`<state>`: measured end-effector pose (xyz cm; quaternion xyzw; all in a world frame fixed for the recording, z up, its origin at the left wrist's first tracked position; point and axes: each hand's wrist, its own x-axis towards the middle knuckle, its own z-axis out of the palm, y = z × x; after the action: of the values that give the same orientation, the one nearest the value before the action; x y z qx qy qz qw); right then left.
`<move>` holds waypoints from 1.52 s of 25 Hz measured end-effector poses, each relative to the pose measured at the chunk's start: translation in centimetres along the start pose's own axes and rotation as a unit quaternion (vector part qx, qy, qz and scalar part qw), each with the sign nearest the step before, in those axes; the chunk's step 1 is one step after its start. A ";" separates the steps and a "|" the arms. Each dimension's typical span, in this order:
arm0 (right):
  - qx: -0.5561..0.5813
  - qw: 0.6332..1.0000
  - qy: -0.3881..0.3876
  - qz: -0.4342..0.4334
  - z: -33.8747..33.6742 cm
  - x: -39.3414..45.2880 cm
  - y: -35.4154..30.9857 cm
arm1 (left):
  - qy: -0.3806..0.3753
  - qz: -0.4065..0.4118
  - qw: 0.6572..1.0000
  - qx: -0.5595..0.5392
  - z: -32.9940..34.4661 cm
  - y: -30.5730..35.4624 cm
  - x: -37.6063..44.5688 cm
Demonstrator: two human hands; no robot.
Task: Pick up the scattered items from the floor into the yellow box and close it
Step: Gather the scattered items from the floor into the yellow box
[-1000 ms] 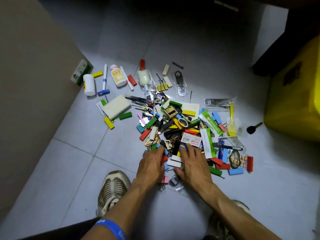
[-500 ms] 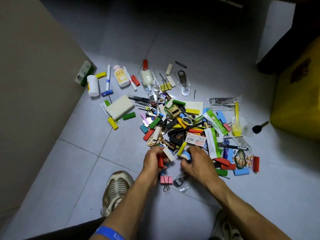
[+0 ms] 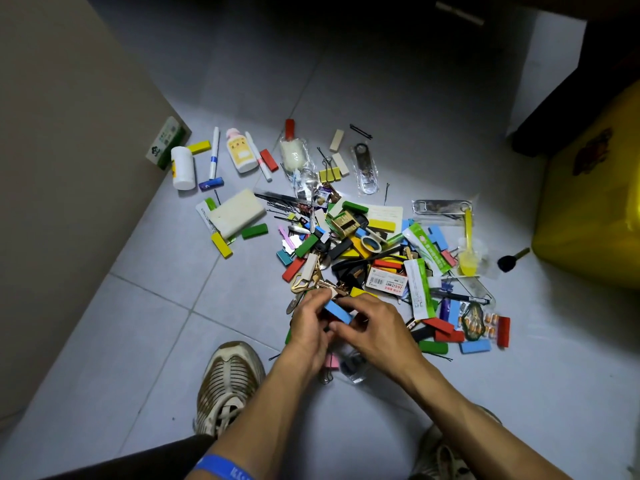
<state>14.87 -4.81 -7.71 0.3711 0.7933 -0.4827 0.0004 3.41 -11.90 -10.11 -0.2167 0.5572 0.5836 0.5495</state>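
left hand: near centre, fingers curled inward, gripping small pieces (thumb up top) | right hand: just right of it, touching it, fingers bent, pinching the same cluster | forearms: both bare, rising from the near edge and converging | left wrist: blue band

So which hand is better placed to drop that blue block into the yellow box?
Probably the right hand. The yellow box sits at the person's right, and that hand is nearer to it. Both hands pinch the blue block; the left hand would have to cross over.
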 end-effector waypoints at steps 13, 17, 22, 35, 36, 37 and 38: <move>-0.181 0.981 0.056 0.036 1.4 0.9 2.5 | 0.062 -0.022 0.998 0.012 -3.0 3.1 -0.3; -0.253 0.967 -0.009 0.030 3.3 1.0 2.1 | 0.123 0.031 0.960 0.249 -4.1 2.6 -0.2; -0.194 0.979 0.046 0.040 3.2 1.5 1.5 | 0.090 0.143 0.756 0.632 -3.9 0.1 -0.7; 0.110 0.987 0.000 0.114 0.5 3.3 0.0 | 0.035 0.067 0.923 0.377 -3.9 1.0 -0.6; 0.187 0.974 -0.027 0.123 -0.1 2.9 -0.5 | 0.011 0.054 0.953 0.299 -3.8 1.6 -0.7; 0.245 0.959 -0.059 0.126 -0.2 2.5 -1.2 | -0.009 0.056 0.969 0.239 -3.7 2.1 -0.7; 0.277 0.950 -0.081 0.122 -0.2 2.2 -2.0 | -0.017 0.062 0.977 0.204 -3.5 2.3 -0.7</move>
<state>12.18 -3.81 -6.87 0.4104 0.5747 -0.7078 0.0205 0.33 -14.78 -9.56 -0.0553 0.6673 0.4944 0.5543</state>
